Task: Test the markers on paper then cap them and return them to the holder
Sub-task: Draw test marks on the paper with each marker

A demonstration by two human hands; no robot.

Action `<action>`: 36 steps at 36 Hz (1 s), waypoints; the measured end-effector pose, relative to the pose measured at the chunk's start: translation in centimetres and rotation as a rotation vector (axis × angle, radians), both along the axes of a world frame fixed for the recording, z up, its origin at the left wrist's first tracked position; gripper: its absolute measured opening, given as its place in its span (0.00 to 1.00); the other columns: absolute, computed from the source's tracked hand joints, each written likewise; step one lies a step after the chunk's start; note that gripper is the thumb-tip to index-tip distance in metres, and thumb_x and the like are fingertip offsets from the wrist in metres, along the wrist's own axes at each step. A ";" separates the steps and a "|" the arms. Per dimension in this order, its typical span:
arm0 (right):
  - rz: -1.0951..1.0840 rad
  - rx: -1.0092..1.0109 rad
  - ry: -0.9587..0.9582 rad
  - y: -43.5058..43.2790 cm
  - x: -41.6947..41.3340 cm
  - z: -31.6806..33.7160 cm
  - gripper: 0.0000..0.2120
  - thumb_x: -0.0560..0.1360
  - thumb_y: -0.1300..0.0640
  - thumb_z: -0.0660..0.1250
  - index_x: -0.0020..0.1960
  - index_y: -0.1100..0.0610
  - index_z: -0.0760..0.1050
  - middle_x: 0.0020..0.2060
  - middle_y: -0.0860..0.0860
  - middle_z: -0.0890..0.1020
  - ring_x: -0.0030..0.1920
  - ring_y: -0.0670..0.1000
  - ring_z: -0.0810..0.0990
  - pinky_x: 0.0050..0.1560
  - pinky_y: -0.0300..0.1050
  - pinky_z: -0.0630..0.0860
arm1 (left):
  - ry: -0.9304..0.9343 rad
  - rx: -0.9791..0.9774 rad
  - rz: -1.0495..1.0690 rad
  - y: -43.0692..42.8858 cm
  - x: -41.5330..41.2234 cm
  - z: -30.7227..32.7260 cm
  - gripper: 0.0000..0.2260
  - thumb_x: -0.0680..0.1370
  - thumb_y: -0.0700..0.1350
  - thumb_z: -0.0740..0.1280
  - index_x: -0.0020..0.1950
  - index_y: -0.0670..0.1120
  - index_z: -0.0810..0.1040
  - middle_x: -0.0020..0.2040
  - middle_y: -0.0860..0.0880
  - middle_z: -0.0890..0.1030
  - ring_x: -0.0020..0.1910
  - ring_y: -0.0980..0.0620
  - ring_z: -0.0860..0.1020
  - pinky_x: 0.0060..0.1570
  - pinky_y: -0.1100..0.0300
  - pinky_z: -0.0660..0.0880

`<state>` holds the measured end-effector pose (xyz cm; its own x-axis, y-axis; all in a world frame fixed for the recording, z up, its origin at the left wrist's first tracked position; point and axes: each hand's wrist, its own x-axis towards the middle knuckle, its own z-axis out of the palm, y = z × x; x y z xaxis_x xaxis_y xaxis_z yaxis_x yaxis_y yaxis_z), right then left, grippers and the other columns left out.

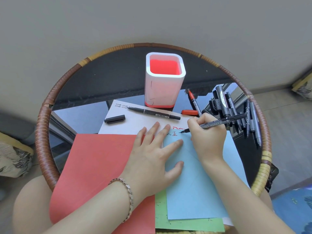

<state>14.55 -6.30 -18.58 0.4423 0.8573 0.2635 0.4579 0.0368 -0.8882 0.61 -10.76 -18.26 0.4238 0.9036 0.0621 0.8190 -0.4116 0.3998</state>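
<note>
Holder (164, 81) stands behind papers (194, 174); loose markers (236, 108) lie right of it.

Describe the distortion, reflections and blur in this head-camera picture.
Head view: the wide-angle lens bows the table rim; the glossy tabletop mirrors the room beside the holder, whose red inside looks overexposed; print on the marker in the right hand is sharp, the corners smear.

I'm looking at a round table (43, 132), its rim wound in brown and yellow rattan around a dark glossy top (101, 76). A patterned cushion (13, 159) sits just off its left edge, another cushion (303, 88) sits far right, and a blue patterned rug (293, 208) shows lower right.
</note>
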 end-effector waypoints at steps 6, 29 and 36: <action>0.004 0.003 0.050 0.1 0.3 -0.4 0.17 0.65 0.62 0.63 0.22 0.52 0.61 0.16 0.46 0.67 0.27 0.56 0.70 0.38 0.43 0.67 | -0.009 0.005 -0.003 0.0 0.0 -0.1 0.22 0.71 0.60 0.57 0.64 0.59 0.71 0.72 0.48 0.64 0.73 0.46 0.56 0.70 0.49 0.46; 0.030 0.014 0.070 0.1 0.4 -0.5 0.14 0.63 0.60 0.62 0.23 0.54 0.60 0.17 0.47 0.66 0.27 0.53 0.66 0.38 0.42 0.66 | -0.020 0.007 -0.003 -0.1 0.0 0.1 0.22 0.71 0.60 0.58 0.64 0.58 0.71 0.72 0.48 0.64 0.73 0.46 0.56 0.69 0.50 0.44; 0.055 0.014 0.050 0.1 0.4 -0.6 0.16 0.64 0.64 0.63 0.23 0.53 0.60 0.17 0.46 0.66 0.25 0.49 0.65 0.31 0.40 0.63 | -0.028 0.005 -0.005 0.0 0.1 0.1 0.22 0.71 0.59 0.58 0.64 0.58 0.71 0.72 0.47 0.64 0.73 0.45 0.55 0.69 0.50 0.43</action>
<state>14.96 -6.23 -19.23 0.4073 0.8773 0.2541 0.4099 0.0730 -0.9092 0.67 -10.78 -18.19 0.4268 0.9009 0.0788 0.8052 -0.4182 0.4205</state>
